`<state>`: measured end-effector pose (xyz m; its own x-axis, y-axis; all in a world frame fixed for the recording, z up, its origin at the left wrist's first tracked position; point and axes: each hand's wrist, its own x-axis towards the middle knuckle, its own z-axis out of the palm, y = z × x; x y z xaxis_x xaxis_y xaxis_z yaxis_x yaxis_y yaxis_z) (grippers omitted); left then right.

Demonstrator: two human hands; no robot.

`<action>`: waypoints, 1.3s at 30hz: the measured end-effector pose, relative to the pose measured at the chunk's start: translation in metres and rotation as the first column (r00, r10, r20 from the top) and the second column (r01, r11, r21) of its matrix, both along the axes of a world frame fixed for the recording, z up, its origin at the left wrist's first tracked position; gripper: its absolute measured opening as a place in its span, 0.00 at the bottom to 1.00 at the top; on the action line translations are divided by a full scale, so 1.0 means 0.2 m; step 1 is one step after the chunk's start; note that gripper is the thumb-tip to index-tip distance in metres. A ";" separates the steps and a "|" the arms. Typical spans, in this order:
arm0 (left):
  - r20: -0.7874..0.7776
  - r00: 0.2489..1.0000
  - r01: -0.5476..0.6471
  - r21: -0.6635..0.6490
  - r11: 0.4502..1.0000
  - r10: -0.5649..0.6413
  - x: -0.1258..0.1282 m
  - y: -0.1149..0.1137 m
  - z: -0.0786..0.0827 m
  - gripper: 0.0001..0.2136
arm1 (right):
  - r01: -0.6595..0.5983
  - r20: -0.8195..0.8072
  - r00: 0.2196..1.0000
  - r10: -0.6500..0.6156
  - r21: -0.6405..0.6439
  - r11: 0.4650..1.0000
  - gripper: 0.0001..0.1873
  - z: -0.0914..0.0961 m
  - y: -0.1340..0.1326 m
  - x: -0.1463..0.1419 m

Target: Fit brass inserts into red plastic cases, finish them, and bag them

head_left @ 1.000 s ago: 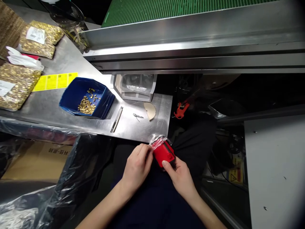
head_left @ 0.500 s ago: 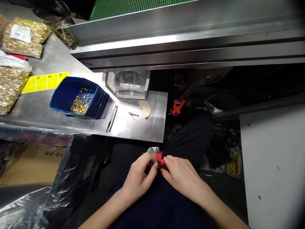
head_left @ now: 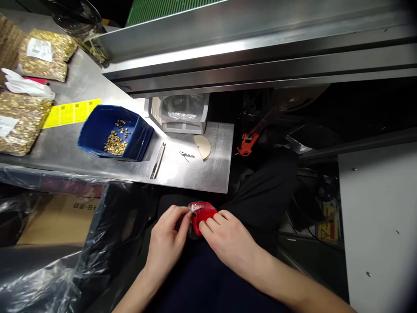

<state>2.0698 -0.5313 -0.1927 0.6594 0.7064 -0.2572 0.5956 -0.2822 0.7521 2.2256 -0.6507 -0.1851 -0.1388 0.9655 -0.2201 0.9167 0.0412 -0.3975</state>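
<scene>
Over my lap, a glossy red plastic part with what looks like clear film on it is between my two hands. My right hand has its fingers curled over the part's right side and lower edge. Thumb and forefinger of my left hand are pinched together at the left edge, where clear film shows; exactly what lies between those fingertips is too small to make out. A dark piece shows below the red part, partly hidden by the hands.
On the metal table stand a blue bin of small brass pieces and a grey bin lined with plastic. Tweezers, a small metal tool and a beige disc piece lie nearby. A lined box is left.
The red part has turned, so a broader red face shows. My left hand has shifted left to its edge, and my right fingers have moved over it. The view has shifted slightly.
</scene>
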 end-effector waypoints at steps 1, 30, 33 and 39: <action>0.067 0.997 0.037 0.028 0.999 -0.039 0.00 0.00 0.01 0.05 | -0.003 0.009 1.000 0.002 0.019 1.000 0.11 0.00 0.00 0.00; 0.195 0.956 0.079 -0.891 0.448 0.221 -0.08 0.13 -0.26 0.28 | 0.492 -0.565 0.521 -0.639 -0.413 0.766 0.11 -0.10 -0.11 0.26; 0.235 0.951 0.123 -0.884 0.452 0.202 -0.07 0.13 -0.26 0.29 | 0.638 -0.597 0.385 -0.704 -0.380 0.670 0.14 -0.18 -0.10 0.25; 0.338 0.933 0.258 -0.868 0.425 0.124 -0.02 0.15 -0.22 0.34 | 0.395 -0.683 0.408 -0.606 -0.466 0.791 0.41 -0.14 0.04 0.23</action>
